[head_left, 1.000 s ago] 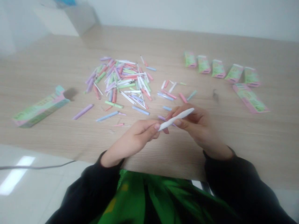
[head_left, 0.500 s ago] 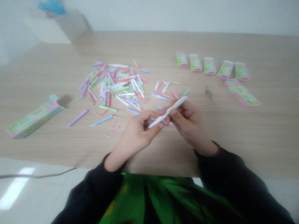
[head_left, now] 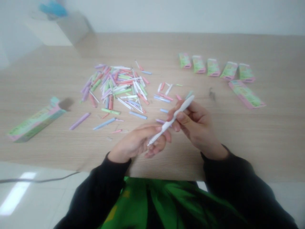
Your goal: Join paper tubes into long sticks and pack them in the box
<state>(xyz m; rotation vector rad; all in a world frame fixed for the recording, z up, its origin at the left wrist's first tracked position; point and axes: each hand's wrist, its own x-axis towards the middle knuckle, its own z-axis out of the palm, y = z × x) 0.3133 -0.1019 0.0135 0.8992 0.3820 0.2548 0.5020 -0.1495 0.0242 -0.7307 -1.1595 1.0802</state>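
Observation:
A white pen (head_left: 175,116) with a wavy barrel lies aslant between my hands, its narrow tip pointing down and left. My right hand (head_left: 195,127) is closed on the upper half, thumb on top and fingers behind. Below the pen's lower half, my left hand (head_left: 143,140) has its fingers loosely apart and touches the barrel; the pen tip shows bare above the fingers. Just beyond the hands lie a purple pen piece (head_left: 160,121), partly hidden, and a blue piece (head_left: 138,114).
A heap of coloured pen parts (head_left: 119,84) covers the table's left middle. An opened green-and-pink box (head_left: 35,122) lies at left. Several similar boxes (head_left: 213,67) stand at the back right, with another box (head_left: 246,94) lying nearer. A white container (head_left: 76,27) sits at the back left.
My left hand has loosened from the pen's lower end and moved slightly down and left, baring the tip. The pen, in my right hand, has tilted a little steeper.

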